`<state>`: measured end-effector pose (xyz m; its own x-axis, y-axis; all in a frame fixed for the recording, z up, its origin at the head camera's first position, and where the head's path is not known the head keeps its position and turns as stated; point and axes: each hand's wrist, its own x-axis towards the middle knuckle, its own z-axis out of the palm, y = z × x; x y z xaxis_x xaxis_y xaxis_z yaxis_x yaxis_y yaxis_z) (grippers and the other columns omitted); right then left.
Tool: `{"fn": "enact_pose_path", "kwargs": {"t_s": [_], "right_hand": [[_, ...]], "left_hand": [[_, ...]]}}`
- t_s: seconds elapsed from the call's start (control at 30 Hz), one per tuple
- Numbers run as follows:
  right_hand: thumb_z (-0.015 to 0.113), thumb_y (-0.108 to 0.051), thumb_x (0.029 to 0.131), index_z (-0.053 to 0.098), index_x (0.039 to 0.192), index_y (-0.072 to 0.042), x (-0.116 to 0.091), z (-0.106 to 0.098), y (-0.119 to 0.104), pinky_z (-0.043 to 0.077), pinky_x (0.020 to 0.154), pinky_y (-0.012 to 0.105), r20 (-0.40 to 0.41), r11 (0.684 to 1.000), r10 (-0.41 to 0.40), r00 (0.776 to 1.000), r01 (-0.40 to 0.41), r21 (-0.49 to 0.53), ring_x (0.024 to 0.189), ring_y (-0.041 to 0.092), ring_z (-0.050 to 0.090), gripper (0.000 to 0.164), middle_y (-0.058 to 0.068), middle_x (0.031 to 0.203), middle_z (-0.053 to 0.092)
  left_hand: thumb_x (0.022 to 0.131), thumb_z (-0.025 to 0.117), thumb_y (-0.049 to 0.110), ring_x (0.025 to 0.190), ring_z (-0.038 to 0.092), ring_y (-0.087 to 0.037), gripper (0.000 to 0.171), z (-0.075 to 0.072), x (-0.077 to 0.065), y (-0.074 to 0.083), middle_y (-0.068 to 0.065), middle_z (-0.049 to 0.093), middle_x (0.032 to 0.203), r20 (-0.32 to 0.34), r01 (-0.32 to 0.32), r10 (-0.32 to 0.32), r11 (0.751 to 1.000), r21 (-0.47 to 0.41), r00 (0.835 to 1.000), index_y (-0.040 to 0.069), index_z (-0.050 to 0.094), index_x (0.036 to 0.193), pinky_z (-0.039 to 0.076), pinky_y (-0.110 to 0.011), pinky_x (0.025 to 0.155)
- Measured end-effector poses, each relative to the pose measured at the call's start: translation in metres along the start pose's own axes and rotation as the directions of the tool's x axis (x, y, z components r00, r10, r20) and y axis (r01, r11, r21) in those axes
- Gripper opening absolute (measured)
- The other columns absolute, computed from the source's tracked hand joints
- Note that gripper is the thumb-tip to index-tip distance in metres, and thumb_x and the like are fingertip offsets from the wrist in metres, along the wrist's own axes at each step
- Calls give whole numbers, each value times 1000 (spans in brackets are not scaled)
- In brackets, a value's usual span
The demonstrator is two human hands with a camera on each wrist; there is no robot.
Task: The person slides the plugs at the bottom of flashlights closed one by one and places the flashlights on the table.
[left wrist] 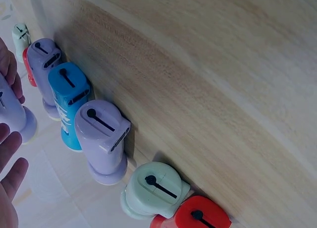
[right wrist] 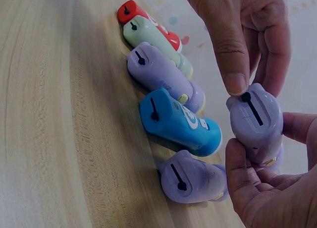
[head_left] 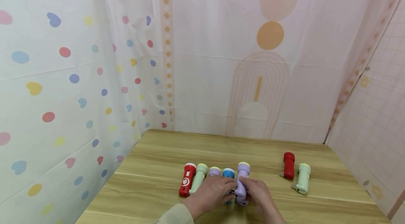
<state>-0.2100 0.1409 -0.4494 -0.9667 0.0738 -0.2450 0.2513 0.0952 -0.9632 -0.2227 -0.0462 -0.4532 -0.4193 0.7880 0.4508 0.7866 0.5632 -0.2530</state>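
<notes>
My right hand (head_left: 257,189) grips a purple flashlight (right wrist: 257,129) just above the table; its end face shows a black keyhole-shaped slot. My left hand (head_left: 209,191) is beside that end. In the right wrist view its thumb reaches the flashlight's edge, while in the left wrist view its fingers (left wrist: 11,151) are spread apart; I cannot tell if they press it. Below lies a row of flashlights: red (head_left: 186,181), pale green (head_left: 199,178), purple (left wrist: 101,134), blue (right wrist: 178,126) and another purple (right wrist: 195,183), partly hidden by the hands in the head view.
To the right on the wooden table (head_left: 152,146) lie a red flashlight (head_left: 289,166) and a pale green flashlight (head_left: 303,178), each with a small piece sticking out at its lower left side. Patterned curtains (head_left: 202,76) hang behind the table and at its sides.
</notes>
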Motion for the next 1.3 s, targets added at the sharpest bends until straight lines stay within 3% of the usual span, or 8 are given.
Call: {"fn": "enact_pose_path", "kwargs": {"t_s": [0.23,0.57,1.3], "right_hand": [[62,-28,97,56,118,20,0,2,0,52,67,31,2,1000,-8,1000,8,-1,76,15,63,53,7,88,67],[63,-27,96,61,110,18,-1,4,3,52,63,29,-6,999,-44,999,44,14,71,13,62,47,3,80,66],[58,-26,99,55,118,19,-1,3,0,55,70,35,31,1000,-14,999,13,20,80,17,66,49,9,92,68]], "left_hand": [[89,74,38,93,64,-2,29,1,0,1,11,68,107,-22,-18,18,1000,17,1000,20,69,112,51,-17,77],[92,71,37,93,64,-1,29,0,0,3,11,69,110,21,-12,13,1000,-21,1000,21,68,116,51,-17,77],[90,74,33,97,64,-1,29,-3,-1,2,10,67,111,3,-23,23,999,-37,1000,20,69,115,50,-17,81]]}}
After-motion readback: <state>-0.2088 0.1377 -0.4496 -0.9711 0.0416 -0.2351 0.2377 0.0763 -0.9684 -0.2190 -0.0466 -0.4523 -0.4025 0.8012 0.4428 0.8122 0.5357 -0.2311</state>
